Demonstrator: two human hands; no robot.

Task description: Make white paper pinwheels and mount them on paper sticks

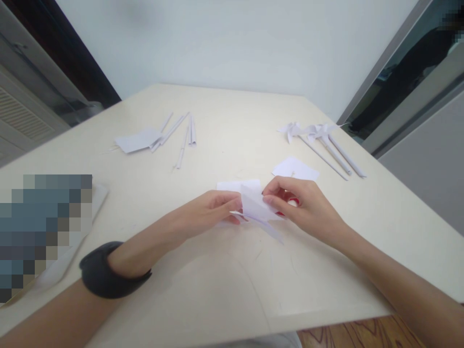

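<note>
Between my hands is a white sheet of paper [253,200], cut so that flaps stand apart from one another. My left hand [213,208] pinches its left side with thumb and fingers. My right hand [299,198] grips the right part between thumb and forefinger. Another white paper [232,185] lies on the table just behind it. Red-handled scissors [293,201] rest under my right hand, mostly hidden by it. Beyond that hand lies a further piece of white paper [295,168].
Paper pinwheels [315,130] on rolled paper sticks [335,152] lie at the back right. Folded paper [139,139] and several rolled paper sticks [174,130] lie at the back left. A blurred-out object [43,227] is at the left edge. A wall [232,43] stands behind the table.
</note>
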